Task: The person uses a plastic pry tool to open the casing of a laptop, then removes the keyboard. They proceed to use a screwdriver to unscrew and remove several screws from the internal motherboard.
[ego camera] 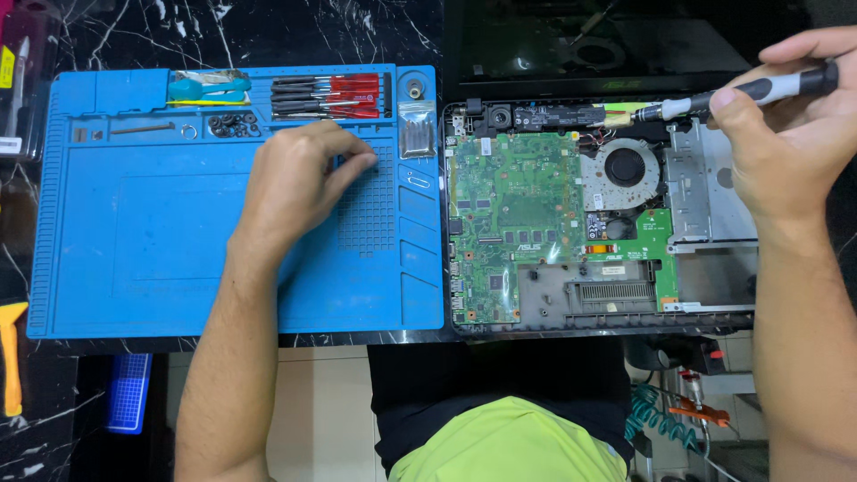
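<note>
Blue silicone repair mat (134,250), trays holding red-handled screwdrivers (328,95) and small black screws (234,125).
Left hand (299,183) fingers pinched narrow on mat grid; right hand (786,134) fingers gripping grey-black screwdriver (741,94) over opened laptop (571,223).

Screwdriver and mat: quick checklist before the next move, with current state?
1. Right hand grips the grey-and-black screwdriver: ok.
2. Driver tip seated on a screw in the opened laptop: cannot tell, the tip points at the top edge but is too small to read.
3. Left hand on the blue work mat, fingertips at the small grid cells: ok.
4. Screw between the left fingertips: cannot tell.
5. Green circuit board and cooling fan uncovered: ok.
</note>
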